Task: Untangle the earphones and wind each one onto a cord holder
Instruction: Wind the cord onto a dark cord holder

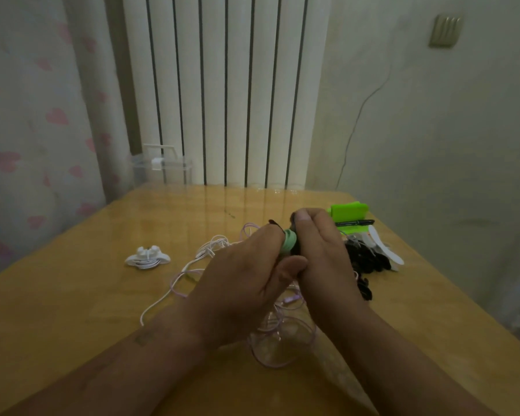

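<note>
Two hands meet over the table [72, 310]. Two cord holders are in view. One, the green cord holder [289, 240], is pinched between them: the left hand [246, 283] curls its fingers round it from nine o'clock, and the right hand [321, 256] grips it from three. The other, the white cord holder [147, 258], is already wound and lies well apart at nine o'clock. A tangle of pink and white earphone cords [215, 243] sprawls beneath the hands — how many sets, I cannot tell.

Glossy varnished wooden table [72, 295] reflecting radiator [222, 85] ribs, smooth pale-green plastic cord holder [289, 240], matt white plastic holder [147, 257], thin rubbery pink cord [174, 283], clear plastic box [162, 169], bright green glossy plastic stand [348, 211]
</note>
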